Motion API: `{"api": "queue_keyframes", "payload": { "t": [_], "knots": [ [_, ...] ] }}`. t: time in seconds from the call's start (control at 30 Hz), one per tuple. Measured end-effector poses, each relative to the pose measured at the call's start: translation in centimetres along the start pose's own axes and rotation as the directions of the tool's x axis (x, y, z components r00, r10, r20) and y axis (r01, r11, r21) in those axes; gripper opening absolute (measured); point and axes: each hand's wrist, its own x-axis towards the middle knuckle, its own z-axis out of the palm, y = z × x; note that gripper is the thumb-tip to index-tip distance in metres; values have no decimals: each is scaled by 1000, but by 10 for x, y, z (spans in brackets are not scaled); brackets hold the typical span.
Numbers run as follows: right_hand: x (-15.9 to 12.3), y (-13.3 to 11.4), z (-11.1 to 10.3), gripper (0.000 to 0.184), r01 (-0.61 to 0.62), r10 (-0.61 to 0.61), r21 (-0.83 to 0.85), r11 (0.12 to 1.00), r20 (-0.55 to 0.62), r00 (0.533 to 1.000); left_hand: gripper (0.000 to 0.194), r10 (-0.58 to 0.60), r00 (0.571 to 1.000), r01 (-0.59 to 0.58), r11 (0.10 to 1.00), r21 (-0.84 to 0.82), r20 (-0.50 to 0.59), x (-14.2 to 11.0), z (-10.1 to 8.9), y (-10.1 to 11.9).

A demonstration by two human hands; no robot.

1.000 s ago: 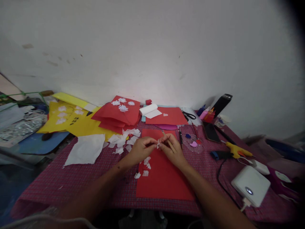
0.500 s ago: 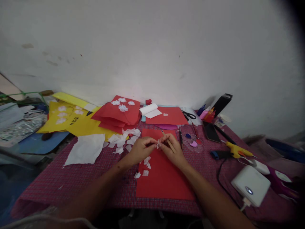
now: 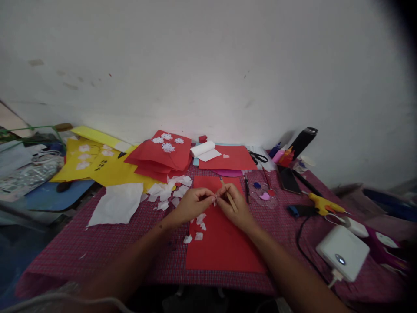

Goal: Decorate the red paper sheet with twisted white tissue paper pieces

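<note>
A small piece of white paper (image 3: 215,202) is pinched between the fingertips of my left hand (image 3: 194,204) and my right hand (image 3: 235,208). Lodged in my right hand too is a slim wooden stick (image 3: 232,201), like a pencil or brush; its kind is unclear. Both hands are over a red paper sheet (image 3: 224,248). Several white paper scraps (image 3: 199,236) lie on that sheet's left part, near my left wrist. More torn white pieces (image 3: 163,191) are heaped beyond my left hand, beside a larger white paper sheet (image 3: 115,204).
A checked cloth (image 3: 130,256) covers the table. A clear palette (image 3: 265,196) with paint is right of my hands. Further right are a phone (image 3: 288,179), a yellow glue gun (image 3: 325,203) and a white power box (image 3: 343,252). Red folded sheets (image 3: 156,156) and scissors (image 3: 259,157) lie behind.
My fingertips have shifted slightly around the white paper piece, which now shows less. The stick in my right hand has tilted a little. Everything else stays in place.
</note>
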Motion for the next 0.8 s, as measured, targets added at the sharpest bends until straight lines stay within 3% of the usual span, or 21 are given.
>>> {"api": "queue_keyframes", "payload": {
  "t": [0.8],
  "knots": [
    [-1,3,0,10,45,-43,-103,994,23,999,14,-60,998,64,991,-122,29,2,1,-5]
  ]
}}
